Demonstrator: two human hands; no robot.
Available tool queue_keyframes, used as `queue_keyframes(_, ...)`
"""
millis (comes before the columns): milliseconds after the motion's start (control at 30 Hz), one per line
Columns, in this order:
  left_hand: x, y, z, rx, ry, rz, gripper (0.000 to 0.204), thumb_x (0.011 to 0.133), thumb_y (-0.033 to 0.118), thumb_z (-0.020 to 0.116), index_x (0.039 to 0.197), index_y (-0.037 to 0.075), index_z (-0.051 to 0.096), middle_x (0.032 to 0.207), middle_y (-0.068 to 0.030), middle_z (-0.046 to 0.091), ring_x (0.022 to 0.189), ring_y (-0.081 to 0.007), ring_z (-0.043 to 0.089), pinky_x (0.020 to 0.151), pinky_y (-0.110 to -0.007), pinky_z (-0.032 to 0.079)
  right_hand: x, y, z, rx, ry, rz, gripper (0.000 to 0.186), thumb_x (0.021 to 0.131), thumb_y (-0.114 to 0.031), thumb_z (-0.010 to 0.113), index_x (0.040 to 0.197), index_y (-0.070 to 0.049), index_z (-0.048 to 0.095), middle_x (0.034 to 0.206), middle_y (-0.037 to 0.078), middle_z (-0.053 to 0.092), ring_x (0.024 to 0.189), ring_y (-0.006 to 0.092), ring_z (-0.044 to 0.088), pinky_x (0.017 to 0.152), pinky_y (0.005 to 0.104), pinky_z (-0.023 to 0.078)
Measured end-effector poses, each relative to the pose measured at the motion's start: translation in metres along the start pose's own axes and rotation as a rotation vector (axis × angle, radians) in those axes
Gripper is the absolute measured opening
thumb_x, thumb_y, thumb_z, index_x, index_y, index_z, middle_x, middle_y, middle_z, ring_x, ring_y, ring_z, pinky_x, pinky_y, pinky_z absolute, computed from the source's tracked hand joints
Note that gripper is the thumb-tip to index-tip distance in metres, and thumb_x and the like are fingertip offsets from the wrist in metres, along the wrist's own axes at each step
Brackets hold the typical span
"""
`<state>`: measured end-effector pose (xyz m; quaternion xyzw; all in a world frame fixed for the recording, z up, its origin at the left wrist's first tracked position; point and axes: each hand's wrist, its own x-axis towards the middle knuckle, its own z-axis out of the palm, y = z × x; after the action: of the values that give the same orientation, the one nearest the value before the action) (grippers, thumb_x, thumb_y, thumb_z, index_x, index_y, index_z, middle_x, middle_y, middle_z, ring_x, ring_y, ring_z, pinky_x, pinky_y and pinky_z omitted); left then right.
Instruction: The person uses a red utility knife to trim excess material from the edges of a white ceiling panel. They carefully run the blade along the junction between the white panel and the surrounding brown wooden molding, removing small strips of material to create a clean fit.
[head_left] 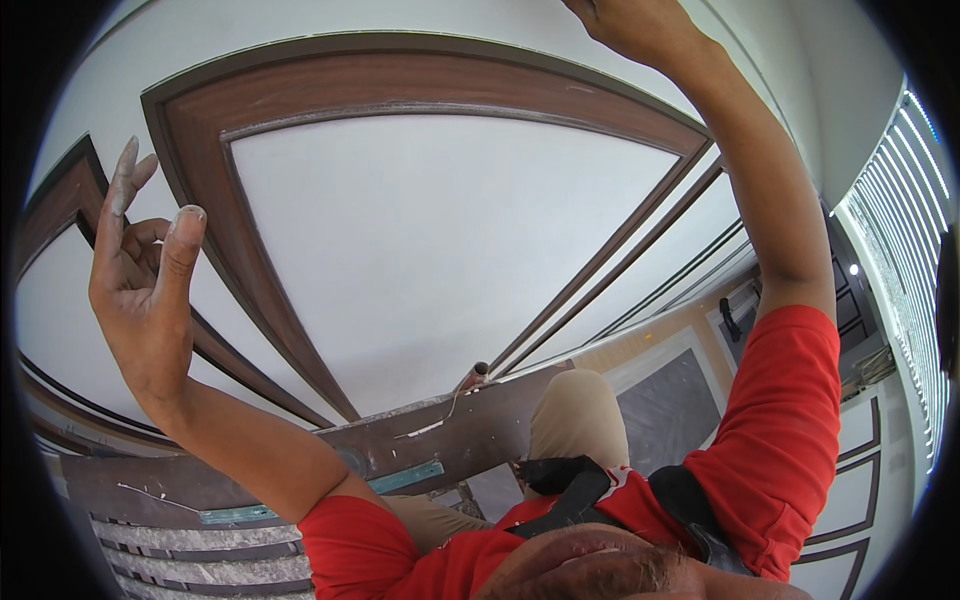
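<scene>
In the head view, the brown-framed panel [450,230] is on the wall before us. Our left hand [145,285] is up just beside its upper left corner, seemingly empty; its thumb and one raised finger are spread, the others partly curled, with whitish dust on the tips. Our right hand [650,30] is above the panel's upper right part, cut by the picture's edge, so we cannot tell its fingers' state. With arms this high, we should brace well above the dark board [490,425] below the panel and spare its trim [270,90] dusty smears.
</scene>
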<state>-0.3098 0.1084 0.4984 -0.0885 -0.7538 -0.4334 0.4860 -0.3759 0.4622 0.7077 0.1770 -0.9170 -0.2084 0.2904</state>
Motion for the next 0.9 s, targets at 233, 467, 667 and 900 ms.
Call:
queue_keyframes(233,-0.001,0.000,0.008,0.003,0.010,0.013,0.072,0.083,0.034,0.085,0.146,0.008,0.059,0.133,-0.0133,0.067,0.080,-0.0080,0.062,0.074,-0.025,0.055,0.008,0.008,0.005,-0.056,-0.041,0.041,0.044,0.108,-0.025,0.049,0.146,-0.004,0.049,0.102,0.023,0.072,0.090,0.0368,0.070,0.082,0.0487,0.056)
queue_keyframes(467,-0.001,-0.001,0.010,-0.017,-0.038,-0.032,0.073,0.084,0.034,0.085,0.146,0.008,0.058,0.135,-0.0127,0.066,0.081,-0.0090,0.062,0.074,-0.025,0.055,0.007,0.027,0.013,-0.140,-0.052,0.053,0.043,0.107,-0.025,0.052,0.144,-0.004,0.051,0.094,0.022,0.072,0.082,0.0362,0.070,0.074,0.0481,0.056)
queue_keyframes(667,-0.002,-0.005,0.015,-0.024,-0.057,-0.036,0.073,0.083,0.033,0.085,0.146,0.009,0.058,0.136,-0.0128,0.065,0.080,-0.0093,0.062,0.072,-0.025,0.054,-0.009,0.037,0.014,-0.146,-0.056,0.060,0.042,0.106,-0.024,0.053,0.145,-0.007,0.050,0.094,0.022,0.072,0.082,0.0358,0.070,0.073,0.0475,0.056)
queue_keyframes(900,-0.002,-0.007,0.011,0.001,-0.079,-0.044,0.075,0.082,0.031,0.085,0.148,0.009,0.057,0.137,-0.0133,0.065,0.082,-0.0099,0.063,0.072,-0.025,0.055,-0.015,0.035,0.007,-0.174,-0.082,0.094,0.043,0.107,-0.024,0.052,0.147,-0.009,0.049,0.098,0.022,0.072,0.084,0.0348,0.070,0.075,0.0461,0.057)
